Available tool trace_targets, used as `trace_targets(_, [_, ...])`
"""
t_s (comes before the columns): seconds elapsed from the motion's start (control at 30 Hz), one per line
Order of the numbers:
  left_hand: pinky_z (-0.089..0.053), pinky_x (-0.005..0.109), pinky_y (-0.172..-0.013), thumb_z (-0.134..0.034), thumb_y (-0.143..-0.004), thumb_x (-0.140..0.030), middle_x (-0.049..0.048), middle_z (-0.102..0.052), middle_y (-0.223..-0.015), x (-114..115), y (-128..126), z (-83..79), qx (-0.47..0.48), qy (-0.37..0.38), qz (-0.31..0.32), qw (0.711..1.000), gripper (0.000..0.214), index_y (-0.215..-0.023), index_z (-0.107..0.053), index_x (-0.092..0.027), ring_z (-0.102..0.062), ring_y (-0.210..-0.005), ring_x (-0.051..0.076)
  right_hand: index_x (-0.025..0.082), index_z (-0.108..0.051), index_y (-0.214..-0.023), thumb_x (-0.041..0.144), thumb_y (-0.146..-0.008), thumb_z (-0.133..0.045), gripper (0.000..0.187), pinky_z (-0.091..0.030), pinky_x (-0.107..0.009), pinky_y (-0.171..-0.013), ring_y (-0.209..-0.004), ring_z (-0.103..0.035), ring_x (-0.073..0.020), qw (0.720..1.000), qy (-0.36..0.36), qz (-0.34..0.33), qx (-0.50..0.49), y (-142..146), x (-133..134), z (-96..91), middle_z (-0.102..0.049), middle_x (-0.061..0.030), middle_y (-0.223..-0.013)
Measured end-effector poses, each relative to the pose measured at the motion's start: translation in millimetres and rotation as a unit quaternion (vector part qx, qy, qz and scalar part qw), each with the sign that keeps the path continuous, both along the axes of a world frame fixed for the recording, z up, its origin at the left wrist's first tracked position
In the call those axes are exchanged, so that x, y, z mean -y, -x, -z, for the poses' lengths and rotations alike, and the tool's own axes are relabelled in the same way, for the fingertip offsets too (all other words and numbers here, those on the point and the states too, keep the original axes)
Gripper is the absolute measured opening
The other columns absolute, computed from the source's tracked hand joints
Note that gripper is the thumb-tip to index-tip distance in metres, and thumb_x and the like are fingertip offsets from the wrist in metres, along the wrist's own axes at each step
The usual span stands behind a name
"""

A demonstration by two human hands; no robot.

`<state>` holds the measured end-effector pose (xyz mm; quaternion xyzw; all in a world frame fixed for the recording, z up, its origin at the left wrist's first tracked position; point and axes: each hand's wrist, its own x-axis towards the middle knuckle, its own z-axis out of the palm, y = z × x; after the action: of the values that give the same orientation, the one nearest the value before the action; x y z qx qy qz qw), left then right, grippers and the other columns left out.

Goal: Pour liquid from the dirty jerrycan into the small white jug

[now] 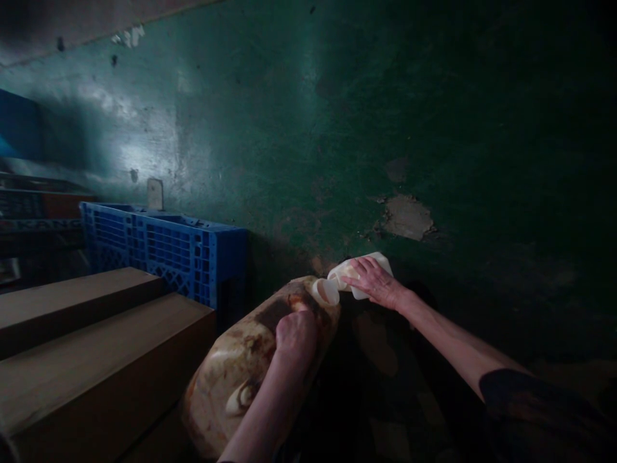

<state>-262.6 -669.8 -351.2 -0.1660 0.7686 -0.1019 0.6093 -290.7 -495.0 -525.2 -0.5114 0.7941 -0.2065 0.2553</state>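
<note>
While the left hand (295, 334) grips the handle of a big stained jug (250, 366) tipped beside the boxes (96, 347), the right hand (378, 281) clasps a small white bottle (359, 273) at its spout — likely heavy, greasy, slippery; the handle looks the safest hold.
</note>
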Motion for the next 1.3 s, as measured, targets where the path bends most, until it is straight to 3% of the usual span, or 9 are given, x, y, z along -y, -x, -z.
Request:
trace_targets(0.37, [-0.056, 0.039, -0.073, -0.041, -0.094, -0.025, 0.0226, -0.073, -0.089, -2.0, 2.9, -3.2, -0.006, -0.002, -0.021, 1.0, 0.034, -0.107, -0.06, -0.001, -0.071, -0.09, 0.033, 0.026, -0.037, -0.142, 0.027, -0.055, -0.084, 0.099, -0.028, -0.047, -0.1, -0.117, -0.041, -0.0349, 1.0, -0.001, 0.005, 0.006, 1.1, -1.0, -2.5, -0.044, -0.0178, -0.133])
trace_targets(0.7, [-0.055, 0.033, -0.07, -0.037, -0.093, -0.015, 0.022, -0.073, -0.087, -1.1, 1.5, -6.2, -0.006, 0.007, -0.007, 1.0, 0.032, -0.112, -0.058, 0.0, -0.072, -0.087, 0.03, 0.025, -0.037, -0.141, 0.026, -0.055, -0.083, 0.098, -0.028, -0.047, -0.1, -0.117, -0.041, -0.0347, 1.0, 0.005, 0.01, 0.01, -1.6, -1.6, -0.8, -0.044, -0.0177, -0.133])
trace_targets(1.0, [-0.055, 0.037, -0.072, -0.034, -0.092, -0.01, 0.0212, -0.073, -0.087, -3.8, 5.9, -8.3, -0.004, 0.005, -0.015, 1.0, 0.033, -0.112, -0.058, 0.0, -0.071, -0.088, 0.031, 0.025, -0.044, -0.135, 0.029, -0.052, -0.086, 0.093, -0.027, -0.047, -0.101, -0.118, -0.04, -0.0357, 1.0, -0.002, 0.005, 0.018, -0.3, 0.1, -2.8, -0.042, -0.0183, -0.135])
trace_targets(1.17, [-0.056, 0.039, -0.071, -0.039, -0.094, -0.019, 0.0231, -0.072, -0.087, -3.6, 3.7, -6.3, -0.009, 0.002, -0.015, 1.0, 0.032, -0.11, -0.059, 0.0, -0.071, -0.088, 0.033, 0.025, -0.044, -0.136, 0.026, -0.055, -0.084, 0.09, -0.028, -0.047, -0.1, -0.118, -0.042, -0.0351, 1.0, -0.002, 0.004, 0.021, 0.8, 0.6, -5.0, -0.043, -0.0178, -0.134])
trace_targets(1.3, [-0.056, 0.039, -0.073, -0.036, -0.093, -0.014, 0.0228, -0.072, -0.088, -3.9, 3.8, -5.1, -0.009, 0.003, -0.016, 1.0, 0.031, -0.107, -0.06, 0.0, -0.071, -0.089, 0.033, 0.025, -0.047, -0.133, 0.026, -0.056, -0.083, 0.084, -0.028, -0.048, -0.1, -0.118, -0.043, -0.0361, 1.0, -0.004, -0.002, 0.023, 1.1, 1.1, -6.2, -0.043, -0.0192, -0.134])
